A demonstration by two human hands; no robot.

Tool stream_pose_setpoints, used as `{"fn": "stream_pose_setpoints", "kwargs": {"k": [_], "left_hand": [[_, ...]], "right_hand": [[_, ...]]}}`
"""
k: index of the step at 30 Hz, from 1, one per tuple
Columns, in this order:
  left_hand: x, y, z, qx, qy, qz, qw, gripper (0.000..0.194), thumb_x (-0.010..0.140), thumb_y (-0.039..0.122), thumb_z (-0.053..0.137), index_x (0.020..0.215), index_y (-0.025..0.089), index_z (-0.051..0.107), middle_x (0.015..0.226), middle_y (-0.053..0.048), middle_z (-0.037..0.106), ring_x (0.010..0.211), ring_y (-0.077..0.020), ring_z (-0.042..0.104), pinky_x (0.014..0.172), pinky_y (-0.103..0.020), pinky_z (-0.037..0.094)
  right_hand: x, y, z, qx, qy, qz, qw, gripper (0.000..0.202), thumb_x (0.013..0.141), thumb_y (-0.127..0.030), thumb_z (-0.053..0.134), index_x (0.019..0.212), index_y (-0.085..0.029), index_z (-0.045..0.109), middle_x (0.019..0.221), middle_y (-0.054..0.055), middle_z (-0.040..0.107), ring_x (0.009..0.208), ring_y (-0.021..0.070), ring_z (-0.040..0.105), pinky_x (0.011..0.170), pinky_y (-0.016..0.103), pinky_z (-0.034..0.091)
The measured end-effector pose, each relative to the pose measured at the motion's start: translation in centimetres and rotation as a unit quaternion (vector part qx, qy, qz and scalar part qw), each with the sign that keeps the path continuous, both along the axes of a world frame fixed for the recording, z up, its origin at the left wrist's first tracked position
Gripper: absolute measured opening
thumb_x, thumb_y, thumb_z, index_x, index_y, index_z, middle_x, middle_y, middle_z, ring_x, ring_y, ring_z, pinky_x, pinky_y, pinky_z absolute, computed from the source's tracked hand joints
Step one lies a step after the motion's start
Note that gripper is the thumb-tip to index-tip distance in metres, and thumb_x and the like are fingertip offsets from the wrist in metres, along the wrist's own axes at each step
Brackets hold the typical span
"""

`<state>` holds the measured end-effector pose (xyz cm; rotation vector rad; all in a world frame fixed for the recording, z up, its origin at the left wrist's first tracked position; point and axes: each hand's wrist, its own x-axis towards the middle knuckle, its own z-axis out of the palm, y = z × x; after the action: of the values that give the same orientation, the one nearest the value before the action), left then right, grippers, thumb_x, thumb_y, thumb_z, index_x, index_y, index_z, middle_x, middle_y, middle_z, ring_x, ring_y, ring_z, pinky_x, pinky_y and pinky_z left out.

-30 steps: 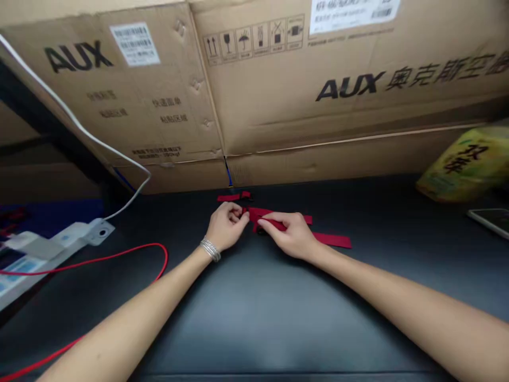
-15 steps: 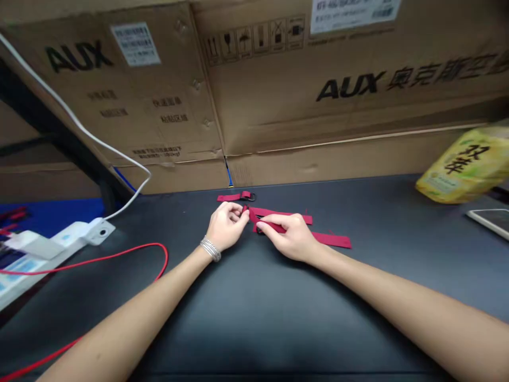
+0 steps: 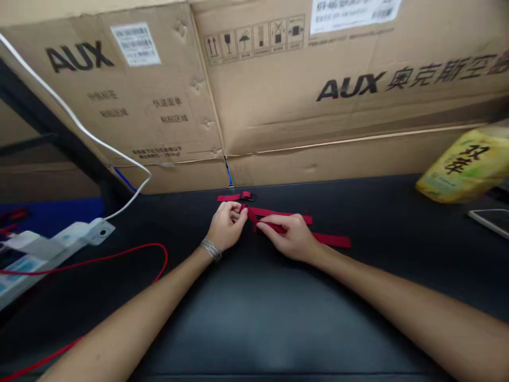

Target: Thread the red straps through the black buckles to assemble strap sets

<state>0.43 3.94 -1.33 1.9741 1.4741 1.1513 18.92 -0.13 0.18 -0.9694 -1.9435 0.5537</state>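
My left hand (image 3: 226, 225), with a silver bracelet at the wrist, pinches the left end of a red strap (image 3: 254, 213) that has a dark part near the fingertips. My right hand (image 3: 292, 236) is closed on the same strap a little to the right. Under and beyond the right hand lie more red straps, one end (image 3: 332, 240) sticking out to the right. Behind my left hand rests a short red strap (image 3: 229, 198) with a black ring (image 3: 250, 197). Small details between the fingers are hidden.
Large cardboard boxes (image 3: 278, 116) stand along the back of the dark table (image 3: 254, 318). At the left are a white power strip (image 3: 47, 254), a white cable (image 3: 79, 124) and a red cable (image 3: 119, 252). A yellow package (image 3: 461, 167) and a phone-like object (image 3: 493, 220) are at the right.
My left hand has shifted very slightly left with the strap end. The picture's brightness differs; the boxes look lighter and the table darker.
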Motion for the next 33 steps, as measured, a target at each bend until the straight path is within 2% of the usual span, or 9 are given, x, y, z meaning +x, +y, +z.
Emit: {"fn": "stream_pose_setpoints", "kwargs": {"k": [4, 8, 13, 18, 25, 27, 29, 33], "left_hand": [[0.0, 0.1, -0.2, 0.004, -0.039, -0.015, 0.999, 0.026, 0.083, 0.041, 0.053, 0.089, 0.016, 0.054, 0.084, -0.005, 0.06, 0.07, -0.0141, 0.064, 0.065, -0.027, 0.052], [0.1, 0.1, -0.1, -0.01, -0.105, -0.043, 0.993, 0.024, 0.085, 0.04, 0.05, 0.091, 0.017, 0.051, 0.091, -0.007, 0.061, 0.077, -0.0162, 0.067, 0.07, -0.029, 0.055], [0.6, -0.6, 0.3, -0.054, -0.168, -0.112, 0.978, 0.022, 0.086, 0.037, 0.049, 0.097, 0.018, 0.046, 0.082, -0.004, 0.065, 0.081, -0.0185, 0.069, 0.074, -0.032, 0.055], [1.0, -1.6, 0.8, -0.052, -0.156, -0.155, 0.974, 0.022, 0.082, 0.034, 0.057, 0.094, 0.018, 0.049, 0.074, -0.002, 0.063, 0.071, -0.0151, 0.066, 0.068, -0.028, 0.053], [0.8, -1.8, 0.7, -0.05, -0.125, -0.163, 0.977, 0.02, 0.083, 0.034, 0.056, 0.089, 0.015, 0.054, 0.073, -0.003, 0.062, 0.067, -0.0133, 0.061, 0.068, -0.027, 0.051], [0.8, -1.7, 0.7, -0.047, -0.117, -0.156, 0.98, 0.02, 0.084, 0.034, 0.055, 0.089, 0.015, 0.054, 0.073, -0.003, 0.062, 0.066, -0.013, 0.061, 0.067, -0.026, 0.051], [0.7, -1.7, 0.7, -0.049, -0.117, -0.154, 0.98, 0.02, 0.085, 0.034, 0.054, 0.089, 0.015, 0.053, 0.072, -0.003, 0.062, 0.065, -0.0129, 0.061, 0.066, -0.026, 0.051], [0.8, -1.7, 0.6, -0.05, -0.109, -0.164, 0.979, 0.023, 0.087, 0.035, 0.05, 0.096, 0.014, 0.054, 0.071, -0.003, 0.061, 0.064, -0.0133, 0.062, 0.063, -0.025, 0.051]], "right_hand": [[-0.1, 0.1, 0.0, 0.003, 0.016, -0.018, 1.0, 0.022, 0.087, -0.029, 0.052, 0.087, -0.018, 0.071, 0.083, 0.003, 0.073, 0.071, 0.0168, 0.065, 0.067, 0.025, 0.048], [0.0, 0.7, -0.3, -0.006, 0.061, -0.079, 0.995, 0.024, 0.088, -0.031, 0.051, 0.087, -0.017, 0.07, 0.083, 0.004, 0.072, 0.073, 0.0176, 0.065, 0.069, 0.025, 0.047], [0.3, 1.8, -0.8, -0.036, 0.092, -0.142, 0.985, 0.029, 0.087, -0.037, 0.05, 0.082, -0.016, 0.069, 0.08, 0.005, 0.071, 0.074, 0.0194, 0.064, 0.07, 0.027, 0.047], [0.4, 1.9, -0.8, -0.04, 0.079, -0.163, 0.983, 0.029, 0.087, -0.038, 0.05, 0.08, -0.016, 0.069, 0.078, 0.005, 0.07, 0.072, 0.0193, 0.063, 0.067, 0.027, 0.046], [0.4, 1.8, -0.9, -0.014, 0.038, -0.172, 0.984, 0.026, 0.087, -0.033, 0.049, 0.086, -0.016, 0.068, 0.08, 0.007, 0.066, 0.075, 0.0197, 0.061, 0.072, 0.031, 0.047], [0.4, 1.8, -1.0, 0.024, 0.005, -0.202, 0.979, 0.023, 0.084, -0.032, 0.052, 0.09, -0.017, 0.069, 0.087, 0.009, 0.063, 0.084, 0.0222, 0.059, 0.079, 0.036, 0.046], [0.4, 1.7, -1.0, 0.061, -0.025, -0.227, 0.972, 0.023, 0.081, -0.031, 0.056, 0.096, -0.019, 0.069, 0.102, 0.012, 0.059, 0.098, 0.0257, 0.056, 0.086, 0.041, 0.044], [0.2, 1.2, -1.1, 0.117, -0.086, -0.229, 0.963, 0.033, 0.078, -0.031, 0.06, 0.11, -0.021, 0.065, 0.136, 0.014, 0.041, 0.127, 0.0325, 0.037, 0.099, 0.051, 0.034]]}}
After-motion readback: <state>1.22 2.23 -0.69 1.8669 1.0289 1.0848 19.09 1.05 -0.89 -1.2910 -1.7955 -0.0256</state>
